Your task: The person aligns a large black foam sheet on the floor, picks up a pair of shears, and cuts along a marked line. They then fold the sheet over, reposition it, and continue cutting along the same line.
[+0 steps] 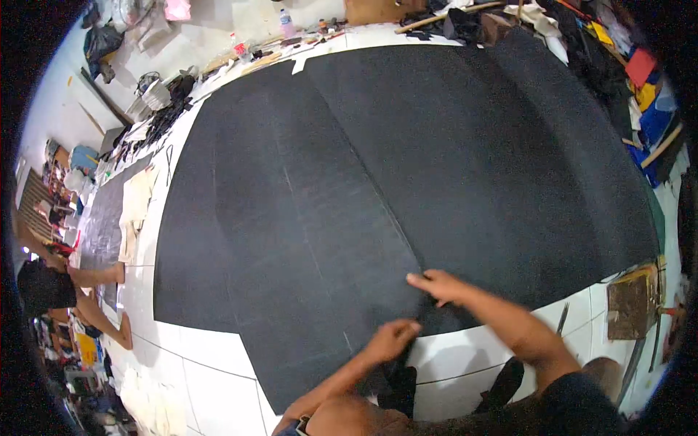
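Note:
A large black sheet (pixel 465 167), fabric-like, covers much of the floor in front of me. A long black strip (pixel 305 240) lies over its left part, and its edge runs diagonally toward my hands. My left hand (pixel 392 340) is closed in a pinch on the strip's edge near its lower end. Just above and to the right, my right hand (pixel 442 287) rests on the sheet at the overlap, one finger stretched along the edge and the others partly curled. Faint pale lines mark the strip's surface.
White floor tiles (pixel 211 370) surround the sheet. A brown box-like object (pixel 631 309) stands at the right. Another person's legs (pixel 102 312) show at the left. Clutter, bottles (pixel 286 20) and a blue bag (pixel 658 123) line the far and right sides.

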{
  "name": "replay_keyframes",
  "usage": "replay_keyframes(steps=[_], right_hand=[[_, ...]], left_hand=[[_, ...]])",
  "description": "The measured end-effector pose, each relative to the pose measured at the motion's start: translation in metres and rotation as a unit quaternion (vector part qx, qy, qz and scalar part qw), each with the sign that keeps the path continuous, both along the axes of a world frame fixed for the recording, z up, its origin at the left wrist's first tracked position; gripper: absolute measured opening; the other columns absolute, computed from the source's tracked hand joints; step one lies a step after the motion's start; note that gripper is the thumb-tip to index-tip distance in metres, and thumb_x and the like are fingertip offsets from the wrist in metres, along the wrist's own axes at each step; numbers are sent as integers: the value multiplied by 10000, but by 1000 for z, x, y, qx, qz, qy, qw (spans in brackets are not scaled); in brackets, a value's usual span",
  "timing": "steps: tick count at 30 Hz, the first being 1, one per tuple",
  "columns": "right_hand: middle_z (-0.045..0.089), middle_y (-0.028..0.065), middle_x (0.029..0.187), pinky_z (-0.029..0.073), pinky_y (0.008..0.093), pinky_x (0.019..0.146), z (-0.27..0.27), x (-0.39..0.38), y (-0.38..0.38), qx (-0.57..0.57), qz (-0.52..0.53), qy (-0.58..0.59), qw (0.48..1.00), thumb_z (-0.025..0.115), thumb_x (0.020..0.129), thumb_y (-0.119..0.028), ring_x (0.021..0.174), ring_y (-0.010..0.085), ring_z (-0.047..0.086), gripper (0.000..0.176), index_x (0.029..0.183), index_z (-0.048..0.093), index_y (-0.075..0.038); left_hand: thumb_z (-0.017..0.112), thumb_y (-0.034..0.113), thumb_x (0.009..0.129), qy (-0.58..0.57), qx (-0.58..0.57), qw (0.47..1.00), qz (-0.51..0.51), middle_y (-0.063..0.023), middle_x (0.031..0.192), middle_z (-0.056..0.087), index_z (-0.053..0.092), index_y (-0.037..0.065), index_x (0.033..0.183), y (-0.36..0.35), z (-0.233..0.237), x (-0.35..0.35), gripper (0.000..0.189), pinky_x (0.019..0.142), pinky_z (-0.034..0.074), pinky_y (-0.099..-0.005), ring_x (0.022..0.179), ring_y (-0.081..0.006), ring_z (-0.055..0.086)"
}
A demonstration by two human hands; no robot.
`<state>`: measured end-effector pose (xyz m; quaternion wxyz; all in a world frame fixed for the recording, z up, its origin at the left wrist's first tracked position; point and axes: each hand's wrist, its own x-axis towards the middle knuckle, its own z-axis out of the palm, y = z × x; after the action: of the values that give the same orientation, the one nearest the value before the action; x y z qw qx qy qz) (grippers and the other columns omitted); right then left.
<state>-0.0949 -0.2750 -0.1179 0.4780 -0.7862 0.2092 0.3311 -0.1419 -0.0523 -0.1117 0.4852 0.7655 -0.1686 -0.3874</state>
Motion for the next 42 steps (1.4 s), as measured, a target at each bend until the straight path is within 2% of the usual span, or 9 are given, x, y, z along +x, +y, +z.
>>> replay_keyframes(steps=[2,6,10,12,18,23,35,38,42], right_hand=[[483,266,1357,462,460,949,-1,-13,31,-58,-53,-29,996,642,822,-567,1194,413,519,835,1369,438,29],[589,290,1178,455,417,933,-31,-60,17,-86,-94,-155,980,631,875,-407,1132,400,569,577,1180,565,78],[641,248,892,475,434,756,-45,-69,0,-146,-204,-252,935,637,881,-327,851,368,637,363,937,611,31],[649,239,916,479,424,769,-37,-59,-15,-139,-211,-229,940,614,903,-349,850,361,633,399,999,617,38],[622,211,881,445,378,762,-88,-47,-64,-258,-288,-347,854,610,916,-312,805,288,572,383,911,585,70],[591,62,848,424,316,755,-69,-63,-113,-119,-353,-292,881,587,949,-284,812,150,499,305,918,607,19],[558,207,1276,379,327,1012,-51,-7,-106,-147,-312,-242,907,593,948,-351,1187,259,522,557,1298,495,71],[553,191,1303,383,364,1027,-54,13,-105,-24,-340,-275,899,620,911,-424,1197,293,526,639,1303,493,64],[574,199,1261,419,362,990,-38,5,-92,-76,-278,-241,927,664,879,-428,1149,283,560,665,1297,495,60]], left_hand=[[550,331,970,5,-63,997,-37,-142,1060,685,643,28,1119,-6,-8,-28,350,866,480,-349,984,-204,630],[587,293,952,39,-82,995,-47,-101,995,690,655,25,1099,11,2,-40,312,839,491,-351,942,-201,631],[634,245,911,-85,45,961,261,-130,970,680,669,0,1010,57,7,2,267,783,502,-378,872,-238,642],[642,164,876,-327,79,877,342,-145,879,643,664,1,964,94,-9,26,186,763,488,-386,821,-286,616],[694,215,802,-348,313,772,431,-211,1063,566,584,-12,1140,196,-51,41,422,901,443,-445,1015,-381,552],[721,253,772,-274,350,782,437,-241,1111,535,560,-15,1186,224,-68,8,519,928,425,-472,1055,-414,522],[726,473,772,-240,372,787,430,-233,1049,558,619,-32,1139,247,-63,36,634,917,433,-442,1030,-373,545],[756,510,729,-238,335,806,425,-226,1053,559,598,-23,1182,244,-52,39,717,907,443,-446,1044,-369,547],[799,552,656,-288,432,792,322,-233,1128,547,532,11,1274,247,-60,34,864,889,462,-462,1057,-388,542]])
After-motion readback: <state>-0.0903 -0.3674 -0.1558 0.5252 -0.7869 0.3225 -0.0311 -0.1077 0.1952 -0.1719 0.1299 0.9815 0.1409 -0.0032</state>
